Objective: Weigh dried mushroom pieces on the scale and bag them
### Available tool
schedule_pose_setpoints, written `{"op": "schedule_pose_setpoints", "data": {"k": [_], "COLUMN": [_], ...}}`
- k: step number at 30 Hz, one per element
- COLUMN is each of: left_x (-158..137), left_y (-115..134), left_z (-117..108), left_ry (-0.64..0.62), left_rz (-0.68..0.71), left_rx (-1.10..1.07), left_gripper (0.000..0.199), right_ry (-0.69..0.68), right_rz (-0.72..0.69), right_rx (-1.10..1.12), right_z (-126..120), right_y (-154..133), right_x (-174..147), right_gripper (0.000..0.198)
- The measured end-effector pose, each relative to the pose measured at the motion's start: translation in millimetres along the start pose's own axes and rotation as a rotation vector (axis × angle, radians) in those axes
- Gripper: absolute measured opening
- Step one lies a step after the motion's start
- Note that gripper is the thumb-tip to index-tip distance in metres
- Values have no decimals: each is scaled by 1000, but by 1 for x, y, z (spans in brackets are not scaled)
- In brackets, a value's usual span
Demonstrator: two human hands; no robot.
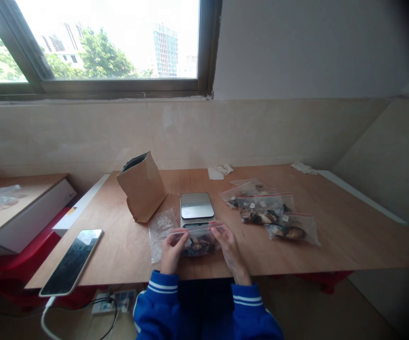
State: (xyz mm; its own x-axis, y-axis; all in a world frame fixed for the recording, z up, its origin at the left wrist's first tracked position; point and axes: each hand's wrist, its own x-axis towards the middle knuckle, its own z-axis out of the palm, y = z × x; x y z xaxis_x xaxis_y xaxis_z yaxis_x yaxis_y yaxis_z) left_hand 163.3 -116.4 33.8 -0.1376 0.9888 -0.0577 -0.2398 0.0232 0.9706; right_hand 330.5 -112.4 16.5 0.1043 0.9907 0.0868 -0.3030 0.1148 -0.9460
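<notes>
Both my hands pinch the top edge of a clear zip bag (pixel 200 246) with dark, brownish dried pieces inside, perhaps dried mushrooms. My left hand (pixel 173 249) grips its left corner, and my right hand (pixel 227 245) has the right side of the seal. Just behind the bag sits a kitchen scale (pixel 197 206) with a bare silver platform; its display is partly covered. An empty-looking clear plastic bag (pixel 160 232) lies flat beside my left hand. To the right, several filled zip bags (pixel 261 210) with red seal lines lie in an overlapping pile.
An open brown paper bag (pixel 143 189) stands behind on the left. A phone (pixel 72 262) with a white cable lies at the table's left edge. Crumpled tissue (pixel 224 169) is near the wall. A power strip (pixel 115 302) rests below, beside red stools.
</notes>
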Motion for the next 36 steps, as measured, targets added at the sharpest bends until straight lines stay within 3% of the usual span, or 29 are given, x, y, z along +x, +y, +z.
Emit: {"op": "schedule_pose_setpoints", "data": {"k": [3, 11, 17, 21, 26, 30, 36], "left_x": [1, -2, 1, 4, 2, 0, 0], "left_y": [0, 1, -7, -11, -6, 0, -4], "left_z": [-3, 1, -1, -1, 0, -1, 1], "left_ry": [-25, 3, 2, -1, -36, -88, -39], "left_rz": [-14, 38, 48, 66, 57, 61, 78], "left_rx": [16, 41, 60, 64, 60, 114, 108], "left_gripper": [33, 30, 31, 32, 31, 28, 25], "right_ry": [-41, 36, 51, 66, -81, -166, -17], "right_rz": [0, 29, -93, -95, -14, 1, -23], "right_rx": [-12, -67, -146, -138, -27, -61, -104], "right_z": [0, 1, 2, 2, 2, 4, 7], "right_y": [1, 5, 6, 5, -3, -7, 2], "right_x": [0, 1, 3, 3, -2, -3, 0], "right_gripper": [34, 31, 20, 21, 28, 25, 25]}}
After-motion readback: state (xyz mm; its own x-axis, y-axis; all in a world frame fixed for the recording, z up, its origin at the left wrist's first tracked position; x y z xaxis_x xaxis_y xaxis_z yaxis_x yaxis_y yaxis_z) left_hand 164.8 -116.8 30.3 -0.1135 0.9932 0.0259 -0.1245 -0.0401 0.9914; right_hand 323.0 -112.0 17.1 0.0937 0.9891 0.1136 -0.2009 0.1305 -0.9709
